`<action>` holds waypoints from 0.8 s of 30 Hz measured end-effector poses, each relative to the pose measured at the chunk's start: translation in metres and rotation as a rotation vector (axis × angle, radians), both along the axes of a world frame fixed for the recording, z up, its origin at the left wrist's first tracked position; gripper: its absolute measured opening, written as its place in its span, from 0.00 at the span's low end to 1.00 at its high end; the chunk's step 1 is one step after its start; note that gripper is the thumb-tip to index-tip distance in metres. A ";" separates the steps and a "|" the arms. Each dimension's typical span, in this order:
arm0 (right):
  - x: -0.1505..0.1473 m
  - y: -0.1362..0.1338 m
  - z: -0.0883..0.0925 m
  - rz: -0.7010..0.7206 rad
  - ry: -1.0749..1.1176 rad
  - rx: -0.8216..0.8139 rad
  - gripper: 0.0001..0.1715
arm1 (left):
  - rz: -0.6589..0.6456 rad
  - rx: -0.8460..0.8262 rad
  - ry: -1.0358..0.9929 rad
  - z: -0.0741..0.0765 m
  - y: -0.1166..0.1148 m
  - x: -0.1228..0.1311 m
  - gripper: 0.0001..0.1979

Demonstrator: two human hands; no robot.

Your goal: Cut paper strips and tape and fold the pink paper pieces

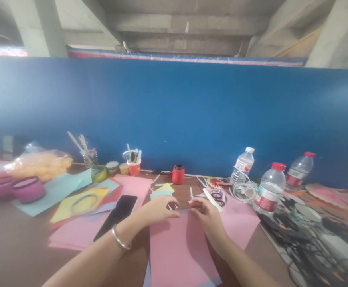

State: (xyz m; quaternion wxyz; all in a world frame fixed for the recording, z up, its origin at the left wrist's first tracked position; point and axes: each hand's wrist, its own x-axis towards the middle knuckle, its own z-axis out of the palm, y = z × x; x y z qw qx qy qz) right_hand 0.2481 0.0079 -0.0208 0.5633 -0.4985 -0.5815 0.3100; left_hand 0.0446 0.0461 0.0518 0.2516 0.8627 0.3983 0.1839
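Observation:
A pink sheet of paper (176,247) lies in front of me, with bluish paper showing under its edges. Over its far end, my left hand (159,209) has its thumb and fingers apart, and a bit of light blue paper shows behind them. A silver bangle (120,238) circles that wrist. Facing it across a small gap, my right hand (205,217) is curled, fingertips drawn together. A tiny pink bit shows at these tips; whether it is paper or a nail is unclear. Scissors (220,197) with dark handles lie just beyond the right hand.
A black phone (117,215) rests on coloured sheets at left. A red spool (178,174) and an orange cup of tools (134,167) stand at the back. Water bottles (271,187) and a heap of black straps and cords (308,247) occupy the right.

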 end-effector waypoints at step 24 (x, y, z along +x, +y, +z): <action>0.034 -0.031 0.039 0.215 -0.562 0.185 0.14 | -0.118 0.327 0.156 -0.019 -0.039 -0.055 0.11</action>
